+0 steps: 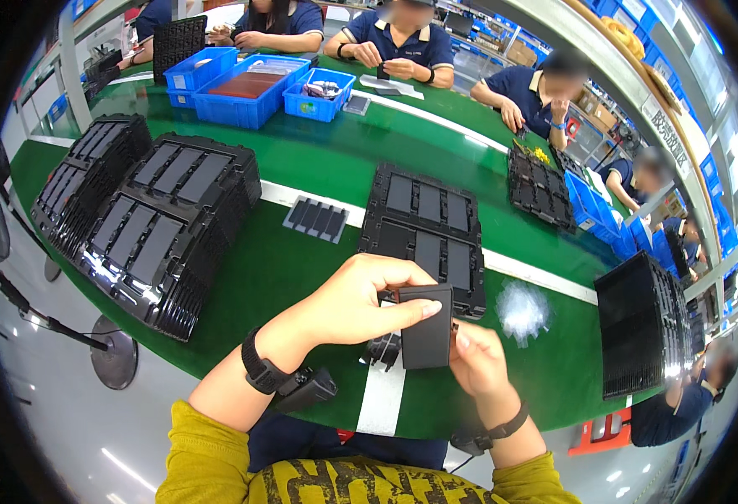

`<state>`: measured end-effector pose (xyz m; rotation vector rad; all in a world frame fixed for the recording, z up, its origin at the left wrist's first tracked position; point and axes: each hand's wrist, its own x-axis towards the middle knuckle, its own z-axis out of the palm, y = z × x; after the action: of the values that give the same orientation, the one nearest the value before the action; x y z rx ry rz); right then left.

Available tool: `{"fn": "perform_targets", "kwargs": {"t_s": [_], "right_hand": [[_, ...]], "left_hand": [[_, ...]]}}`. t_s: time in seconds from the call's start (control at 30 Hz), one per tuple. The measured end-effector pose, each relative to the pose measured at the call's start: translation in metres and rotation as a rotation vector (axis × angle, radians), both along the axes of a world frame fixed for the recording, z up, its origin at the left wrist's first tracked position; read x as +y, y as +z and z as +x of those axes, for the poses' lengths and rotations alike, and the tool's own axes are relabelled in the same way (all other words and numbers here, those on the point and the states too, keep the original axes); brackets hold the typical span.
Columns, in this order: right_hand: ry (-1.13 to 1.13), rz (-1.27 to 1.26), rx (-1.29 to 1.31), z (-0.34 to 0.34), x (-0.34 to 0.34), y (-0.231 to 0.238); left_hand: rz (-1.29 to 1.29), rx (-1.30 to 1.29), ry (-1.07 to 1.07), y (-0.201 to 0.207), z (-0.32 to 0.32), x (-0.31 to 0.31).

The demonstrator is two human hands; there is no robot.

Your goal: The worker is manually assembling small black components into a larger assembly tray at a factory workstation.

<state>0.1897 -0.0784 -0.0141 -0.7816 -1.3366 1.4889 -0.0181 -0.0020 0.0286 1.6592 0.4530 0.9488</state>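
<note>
At the near edge of a green worktable [302, 269], a person holds 1 flat black rectangular panel [427, 332] upright between both hands, just above a white stripe [383, 395] that crosses the table toward them. On the far left, tall stacks of black moulded trays [146, 218] stand side by side, each tray showing long rectangular pockets. Right of them, 1 small grey ribbed piece [316, 220] lies flat on the green surface, near a second white stripe. The left hand [361, 298] comes in from the lower left, a dark band at its wrist, fingers curled over the panel's top left corner and thumb pressed along its upper edge, clamped on it. Just beyond the hands, 2 low black trays [423, 231] lie end to end, their pockets filled with dark panels. The right hand [476, 359], also wearing a dark wristband, pinches the panel's right edge from below, closed on it. Right of that hand, a crumpled clear plastic bag [522, 309] rests on the table, and further right another stack of black trays [642, 323] stands on edge. Along the far side, seated co-workers in dark blue shirts work beside blue bins [247, 84].
</note>
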Motion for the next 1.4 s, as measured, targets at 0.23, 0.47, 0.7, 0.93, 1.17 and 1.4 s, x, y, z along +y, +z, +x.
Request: {"fn": "perform_targets", "kwargs": {"t_s": [0.23,0.47,0.7,0.93,1.17,1.4], "right_hand": [[0.342,-0.139,0.324,-0.011,-0.002,0.005],[0.373,-0.116,0.587,0.003,0.0,-0.004],[0.261,-0.128,0.637,0.01,-0.007,-0.012],[0.012,-0.065,-0.024,0.027,0.004,0.005],[0.038,0.516,-0.988,0.036,0.015,-0.005],[-0.005,0.58,-1.173,0.033,0.011,-0.008]], "left_hand": [[0.048,0.007,-0.032,0.016,0.002,-0.007],[0.03,-0.151,0.048,0.01,0.007,-0.015],[0.179,0.454,0.056,-0.042,-0.015,-0.009],[0.573,0.857,0.027,-0.055,-0.018,-0.01],[0.614,0.951,0.142,-0.056,-0.012,-0.011],[0.513,0.976,0.069,-0.056,-0.018,-0.011]]}}
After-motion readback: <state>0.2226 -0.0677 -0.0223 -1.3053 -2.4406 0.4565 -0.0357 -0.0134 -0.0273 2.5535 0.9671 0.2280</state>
